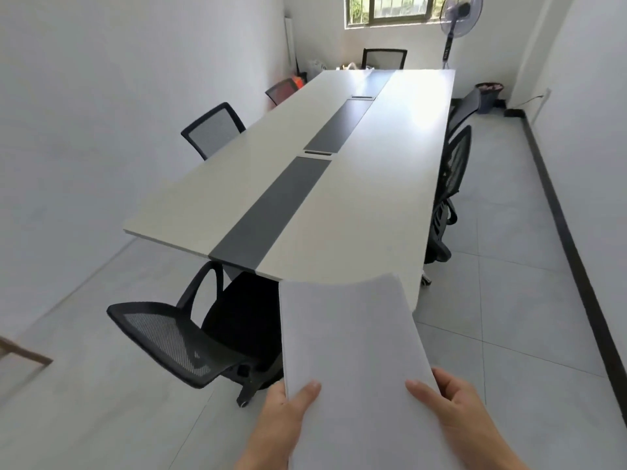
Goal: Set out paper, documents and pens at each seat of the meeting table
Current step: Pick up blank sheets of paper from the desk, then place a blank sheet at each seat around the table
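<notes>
White walls (101,79), grey tiled floor (509,300), barred window (390,10), standing fan (460,15)

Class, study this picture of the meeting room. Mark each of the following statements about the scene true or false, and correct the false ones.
1. Both hands hold the stack of paper. True: the left hand grips its left edge, the right hand its right edge.
2. Pens already lie at each seat on the table. False: no pens or papers show on the tabletop.
3. The nearest chair stands at the table's near end. True.
4. A dark strip runs along the middle of the table. True.
5. The standing fan is in the near left corner. False: it stands at the far end, by the window.
</notes>
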Available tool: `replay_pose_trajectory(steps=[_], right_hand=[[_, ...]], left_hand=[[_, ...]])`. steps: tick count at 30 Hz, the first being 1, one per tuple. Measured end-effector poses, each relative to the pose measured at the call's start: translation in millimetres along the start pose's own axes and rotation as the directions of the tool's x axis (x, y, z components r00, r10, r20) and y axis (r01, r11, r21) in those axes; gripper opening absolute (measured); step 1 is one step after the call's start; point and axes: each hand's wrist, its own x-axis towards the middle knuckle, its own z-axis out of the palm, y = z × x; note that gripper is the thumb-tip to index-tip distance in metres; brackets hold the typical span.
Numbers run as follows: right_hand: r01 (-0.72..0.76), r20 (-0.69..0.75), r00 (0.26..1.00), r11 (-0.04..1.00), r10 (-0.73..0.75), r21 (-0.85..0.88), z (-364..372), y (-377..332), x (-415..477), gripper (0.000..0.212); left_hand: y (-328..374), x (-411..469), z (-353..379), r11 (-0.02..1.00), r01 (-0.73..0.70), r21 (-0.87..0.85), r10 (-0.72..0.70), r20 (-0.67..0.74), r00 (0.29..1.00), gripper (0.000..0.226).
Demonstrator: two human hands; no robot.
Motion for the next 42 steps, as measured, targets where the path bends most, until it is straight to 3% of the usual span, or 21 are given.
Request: replay_pose_trajectory(steps=[7,11,16,22,27,31,35,38,42], right_hand=[[0.016,-0.025,1.0,1.0,-0.016,-0.015,29.2,-47.7,93.1,0.035],[0.003,-0.079,0.997,1.0,-0.005,-0.021,29.9,-60.2,150.0,0.015],[0.041,-0.138,0.989,0.996,-0.051,-0.074,26.7,-84.0,227.9,0.008],[-0.002,0.022,1.0,0.994,0.005,-0.114,26.0,-119.4,314.1,0.033],[-0.046,0.135,0.989,0.986,0.068,-0.159,34.1,-136.8,362.8,0.036],[-0.055,0.068,0.995,0.98,0.069,-0.191,42.8,-136.9,398.3,0.034],[-0.078,-0.07,0.996,0.97,0.063,-0.23,52.9,-128.9,436.1,0.033],[-0.093,-0.168,0.985,0.917,0.029,-0.388,54.2,-119.3,473.9,0.033],[-0.273,-0.322,0.945,0.663,0.05,-0.697,40.8,-96.0,518.5,0.038]], left_hand=[[76.1,79.8,5.5,0.997,-0.072,-0.008,0.072,0.08,0.994,0.012],[100.6,125.7,11.1,0.998,-0.052,-0.025,0.053,0.041,0.998,0.012],[136.8,177.7,30.5,0.997,-0.004,-0.08,0.003,-0.01,1.0,0.012],[184.5,231.1,56.9,0.989,0.012,-0.145,-0.017,-0.037,0.999,0.017],[203.8,262.4,53.2,0.977,0.041,-0.209,-0.06,-0.087,0.994,0.026],[220.4,289.7,35.4,0.976,0.065,-0.21,-0.085,-0.09,0.992,0.04],[243.4,311.6,7.8,0.98,0.016,-0.198,-0.038,-0.11,0.993,0.039],[257.7,325.0,-20.2,0.983,-0.008,-0.186,-0.018,-0.141,0.99,0.036],[263.1,337.5,-53.8,0.984,0.008,-0.178,-0.041,-0.182,0.982,0.039]])
